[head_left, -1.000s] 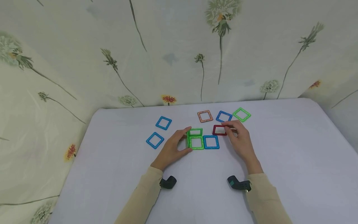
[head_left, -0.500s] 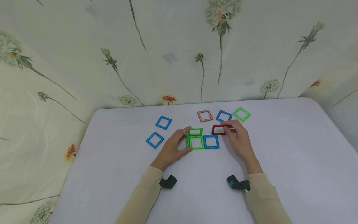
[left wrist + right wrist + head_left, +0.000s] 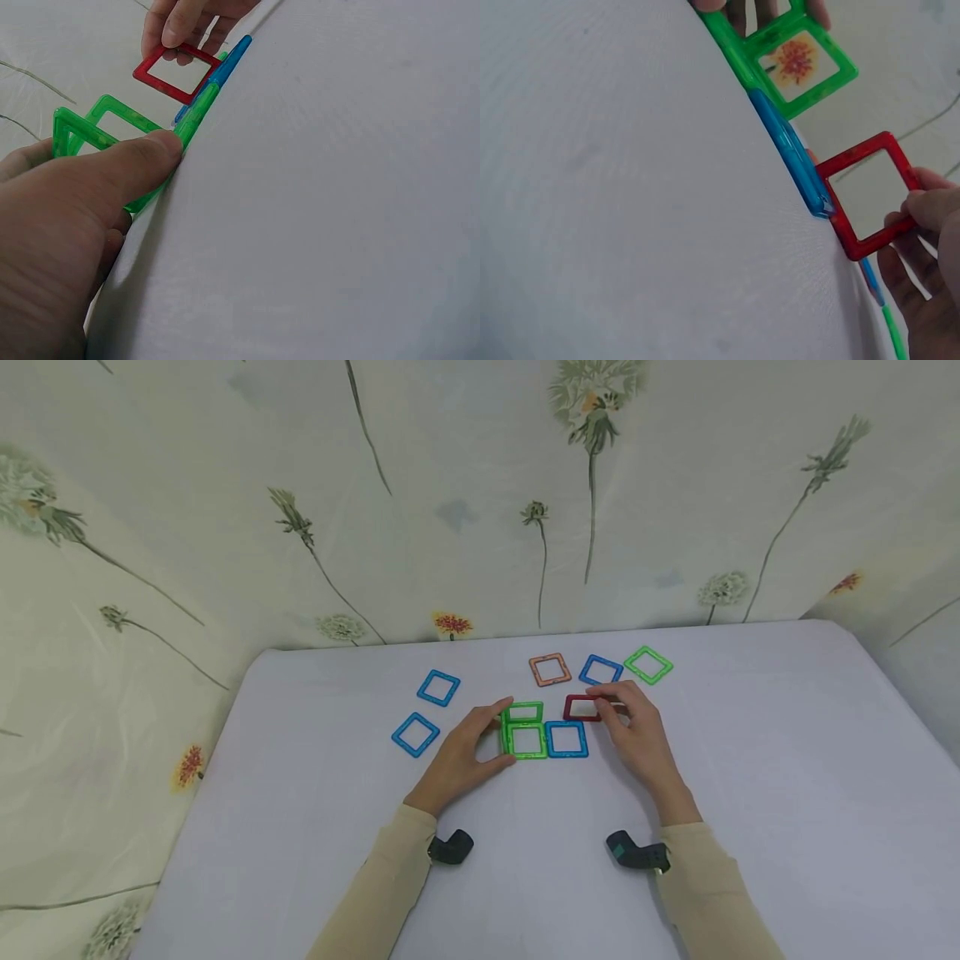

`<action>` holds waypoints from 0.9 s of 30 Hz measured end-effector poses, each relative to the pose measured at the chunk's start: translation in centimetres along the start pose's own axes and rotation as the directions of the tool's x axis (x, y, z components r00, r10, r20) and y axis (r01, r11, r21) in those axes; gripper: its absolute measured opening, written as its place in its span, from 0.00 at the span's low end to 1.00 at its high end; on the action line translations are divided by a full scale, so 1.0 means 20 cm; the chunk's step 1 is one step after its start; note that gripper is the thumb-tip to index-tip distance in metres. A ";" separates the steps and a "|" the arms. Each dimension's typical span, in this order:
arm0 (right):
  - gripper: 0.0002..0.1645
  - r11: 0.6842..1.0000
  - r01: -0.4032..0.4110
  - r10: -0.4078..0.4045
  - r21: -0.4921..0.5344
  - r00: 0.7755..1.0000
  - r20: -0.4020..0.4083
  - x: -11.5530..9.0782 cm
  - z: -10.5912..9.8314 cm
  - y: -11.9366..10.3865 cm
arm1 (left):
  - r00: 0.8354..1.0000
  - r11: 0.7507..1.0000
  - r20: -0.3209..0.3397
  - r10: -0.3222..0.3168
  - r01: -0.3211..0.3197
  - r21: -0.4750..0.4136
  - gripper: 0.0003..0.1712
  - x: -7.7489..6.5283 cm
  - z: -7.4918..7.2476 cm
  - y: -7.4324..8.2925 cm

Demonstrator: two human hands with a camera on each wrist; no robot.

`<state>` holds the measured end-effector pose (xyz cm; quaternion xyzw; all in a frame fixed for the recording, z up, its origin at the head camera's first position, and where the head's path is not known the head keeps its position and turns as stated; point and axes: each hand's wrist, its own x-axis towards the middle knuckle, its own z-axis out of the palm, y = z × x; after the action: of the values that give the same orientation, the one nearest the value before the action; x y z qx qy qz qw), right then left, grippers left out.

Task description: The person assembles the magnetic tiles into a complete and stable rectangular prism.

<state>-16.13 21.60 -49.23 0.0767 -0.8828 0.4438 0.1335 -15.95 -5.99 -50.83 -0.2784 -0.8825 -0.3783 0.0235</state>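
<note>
In the head view my left hand holds a joined set of green magnetic tiles, thumb at the front corner and fingers at the back. One green tile lies flat; a second green tile stands along its back edge, and a third stands at its left. A blue magnetic tile lies flat against the right side of the green one. My right hand pinches a red magnetic tile by its right edge. The red tile is held upright, its lower edge right at the blue tile's back edge.
Two loose blue tiles lie left of the left hand. Behind the right hand lie an orange tile, a dark blue tile and a light green tile. A flower-patterned cloth hangs behind the white table.
My right hand has moved slightly left with the red tile, bringing it closer to the standing green tile. The left hand and the green tiles have stayed in place.
</note>
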 end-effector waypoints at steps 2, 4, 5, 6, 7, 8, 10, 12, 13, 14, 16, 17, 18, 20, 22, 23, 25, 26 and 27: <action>0.14 1.000 0.000 0.000 -0.002 1.000 0.003 0.00 0.00 0.00 | 1.000 1.000 0.001 -0.002 0.002 -0.001 0.52 0.00 0.00 0.00; 0.14 1.000 -0.001 0.001 -0.002 1.000 0.008 0.00 0.01 -0.01 | 1.000 1.000 0.004 -0.004 0.004 -0.003 0.52 0.00 0.00 0.00; 0.14 1.000 0.000 0.000 -0.004 1.000 0.009 0.00 0.01 -0.01 | 1.000 1.000 0.005 -0.006 0.006 -0.004 0.51 0.00 0.00 0.00; 0.14 1.000 -0.002 0.002 -0.004 1.000 0.010 0.00 0.01 -0.01 | 1.000 1.000 0.008 -0.008 0.008 -0.006 0.51 0.00 0.00 0.00; 0.14 1.000 -0.003 0.003 -0.004 1.000 0.010 0.00 0.01 -0.01 | 1.000 1.000 0.011 -0.011 0.011 -0.008 0.51 0.00 0.00 0.00; 0.14 1.000 -0.002 0.002 -0.005 1.000 0.010 0.00 0.01 0.00 | 1.000 1.000 0.014 -0.014 0.014 -0.009 0.50 0.00 0.00 0.00; 0.14 1.000 0.000 0.000 -0.002 1.000 0.011 0.00 0.01 -0.01 | 1.000 1.000 0.016 -0.017 0.017 -0.011 0.50 0.00 0.00 0.00; 0.14 1.000 0.004 -0.004 0.000 1.000 0.012 0.00 0.01 0.00 | 1.000 1.000 0.017 -0.020 0.020 -0.008 0.51 0.00 0.00 0.00; 0.14 1.000 0.009 -0.009 0.001 1.000 0.013 0.00 0.01 0.00 | 1.000 1.000 0.015 -0.019 0.019 -0.006 0.51 0.00 0.00 0.00; 0.14 1.000 0.013 -0.013 0.002 1.000 0.013 0.00 0.02 0.00 | 1.000 1.000 0.013 -0.018 0.018 -0.003 0.51 0.00 0.00 0.00; 0.14 1.000 0.020 -0.021 0.007 1.000 0.014 0.00 0.02 -0.01 | 1.000 1.000 0.006 -0.014 0.014 0.001 0.51 0.00 0.00 0.00; 0.13 1.000 0.024 -0.024 0.009 1.000 0.014 0.00 0.02 -0.01 | 1.000 1.000 0.003 -0.012 0.012 0.002 0.51 0.00 0.00 0.00; 0.13 1.000 0.028 -0.029 0.010 0.999 0.014 0.00 0.02 -0.01 | 1.000 1.000 -0.001 -0.010 0.010 0.003 0.51 0.00 0.00 0.00; 0.13 0.999 0.033 -0.033 0.016 0.999 0.016 0.00 0.02 -0.01 | 1.000 1.000 -0.005 -0.009 0.009 0.001 0.52 0.00 0.00 0.00; 0.13 0.999 0.032 -0.032 0.018 0.999 0.021 0.00 0.02 -0.02 | 1.000 1.000 -0.005 -0.009 0.009 -0.002 0.52 0.00 0.00 0.00; 0.13 0.999 0.030 -0.031 0.020 0.999 0.023 0.00 0.02 -0.02 | 1.000 1.000 -0.005 -0.009 0.009 -0.003 0.52 0.00 0.00 0.00; 0.14 0.999 0.028 -0.028 0.018 0.999 0.025 0.00 0.02 -0.03 | 1.000 1.000 0.000 -0.009 0.009 -0.006 0.52 0.00 0.00 0.00; 0.14 0.999 0.027 -0.028 0.018 0.999 0.025 0.00 0.02 -0.03 | 1.000 1.000 0.003 -0.010 0.010 -0.006 0.52 0.00 0.00 0.00; 0.14 1.000 0.027 -0.027 0.017 0.999 0.025 0.00 0.02 -0.03 | 1.000 1.000 0.005 -0.011 0.011 -0.006 0.52 0.00 0.00 0.00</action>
<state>-15.97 20.83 -49.05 0.0954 -0.8797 0.4481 0.1275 -15.94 -5.98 -50.74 -0.2746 -0.8829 -0.3804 0.0182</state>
